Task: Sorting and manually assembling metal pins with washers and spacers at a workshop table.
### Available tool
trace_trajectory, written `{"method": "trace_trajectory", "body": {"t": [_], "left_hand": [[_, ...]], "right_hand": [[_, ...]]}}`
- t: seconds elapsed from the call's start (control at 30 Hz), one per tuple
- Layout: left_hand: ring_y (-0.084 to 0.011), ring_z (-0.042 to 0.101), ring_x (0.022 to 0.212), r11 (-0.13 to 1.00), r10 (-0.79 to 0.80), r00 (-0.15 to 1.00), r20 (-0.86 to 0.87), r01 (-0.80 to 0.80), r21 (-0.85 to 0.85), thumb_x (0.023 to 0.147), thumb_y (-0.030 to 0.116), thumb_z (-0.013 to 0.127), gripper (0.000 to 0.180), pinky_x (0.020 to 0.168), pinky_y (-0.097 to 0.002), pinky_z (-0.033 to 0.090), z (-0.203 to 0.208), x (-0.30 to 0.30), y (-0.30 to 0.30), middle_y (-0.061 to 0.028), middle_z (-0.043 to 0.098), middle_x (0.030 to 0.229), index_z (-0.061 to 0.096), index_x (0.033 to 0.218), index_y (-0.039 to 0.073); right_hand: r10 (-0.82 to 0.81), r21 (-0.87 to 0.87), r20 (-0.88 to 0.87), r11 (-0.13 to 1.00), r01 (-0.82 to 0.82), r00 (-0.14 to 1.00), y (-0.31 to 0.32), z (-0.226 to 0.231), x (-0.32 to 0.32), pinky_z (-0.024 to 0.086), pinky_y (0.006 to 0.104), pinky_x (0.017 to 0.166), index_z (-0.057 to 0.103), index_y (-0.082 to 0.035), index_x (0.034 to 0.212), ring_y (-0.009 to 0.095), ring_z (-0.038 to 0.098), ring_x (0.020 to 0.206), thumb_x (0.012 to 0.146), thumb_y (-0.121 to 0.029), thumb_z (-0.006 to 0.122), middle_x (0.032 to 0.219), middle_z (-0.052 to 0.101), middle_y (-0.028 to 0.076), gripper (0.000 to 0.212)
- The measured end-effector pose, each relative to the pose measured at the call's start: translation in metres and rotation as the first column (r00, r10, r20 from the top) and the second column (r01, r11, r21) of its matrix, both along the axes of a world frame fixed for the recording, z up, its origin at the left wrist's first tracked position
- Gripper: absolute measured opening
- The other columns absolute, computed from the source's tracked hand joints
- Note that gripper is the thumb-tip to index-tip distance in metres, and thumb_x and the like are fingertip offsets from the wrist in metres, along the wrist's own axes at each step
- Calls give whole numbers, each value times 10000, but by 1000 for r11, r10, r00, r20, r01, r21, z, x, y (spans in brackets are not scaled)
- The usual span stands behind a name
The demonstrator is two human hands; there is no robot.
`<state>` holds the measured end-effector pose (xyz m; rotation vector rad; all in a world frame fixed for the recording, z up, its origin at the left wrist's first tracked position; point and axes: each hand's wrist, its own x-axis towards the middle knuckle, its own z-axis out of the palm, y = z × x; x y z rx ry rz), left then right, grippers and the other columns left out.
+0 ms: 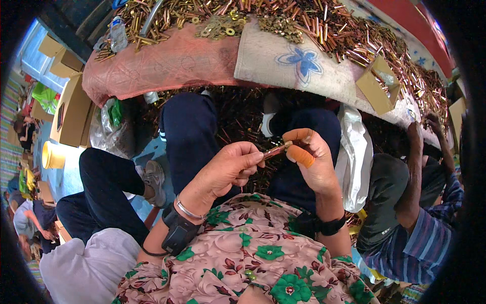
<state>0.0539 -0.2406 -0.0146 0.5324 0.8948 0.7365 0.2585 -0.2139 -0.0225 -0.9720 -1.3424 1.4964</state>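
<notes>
Above my lap, my left hand pinches a copper-coloured anchor bolt between thumb and fingers, its far end pointing up and right. At that end, my right hand is closed on a small brass-coloured piece, perhaps a nut or washer, too small to make out. Orange wraps cover the thumb and forefinger of this hand. Ahead on the cloth-covered work surface lie a heap of flat brass-coloured washers, a heap of small nut-like pieces and many loose bolts.
A plastic bottle stands at the far left. An open cardboard box sits at the surface's right edge. White sacking hangs beside my right knee. Co-workers sit close on both sides; the right one's hands reach to the surface.
</notes>
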Motion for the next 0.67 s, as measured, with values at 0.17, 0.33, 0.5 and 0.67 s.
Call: {"method": "trace_trajectory", "body": {"t": [0.17, 0.33, 0.5, 0.67], "left_hand": [[-14, 306, 451, 1000, -3, 1000, -22, 3, -5, 872, 201, 568, 166, 368, -157, 212, 1, 1, 0, 34, 443, 631, 500, 820, 58], [-11, 293, 442, 1000, -3, 1000, -30, 3, 14, 874, 214, 565, 181, 370, -159, 205, 3, 3, -1, 50, 411, 591, 501, 817, 55], [-9, 297, 450, 1000, 6, 1000, -30, -5, 28, 877, 213, 561, 174, 371, -156, 204, 0, 2, -3, 50, 417, 610, 503, 815, 61], [-8, 303, 457, 1000, 0, 999, -39, 1, 28, 878, 210, 560, 169, 372, -152, 205, -2, 2, -3, 49, 430, 630, 504, 814, 65]], "right_hand": [[-52, 50, -84, 997, 56, 995, 2, -1, 3, 432, 216, 692, 574, -20, 1000, 94, 543, 780, 820, -46, 597, 867, 592, 20, 184], [-67, 47, 28, 997, 65, 997, 0, 5, 6, 440, 217, 717, 565, -18, 1001, 106, 559, 784, 820, -15, 576, 867, 599, 33, 181], [-56, 243, 329, 970, -28, 943, -3, 14, 5, 447, 227, 745, 549, -1, 1032, 116, 562, 824, 825, 1, 558, 924, 594, 59, 207], [-12, 165, 369, 985, -53, 930, -8, 14, 6, 435, 239, 792, 525, -17, 1107, 135, 560, 870, 841, -18, 546, 964, 589, 73, 267]]}}
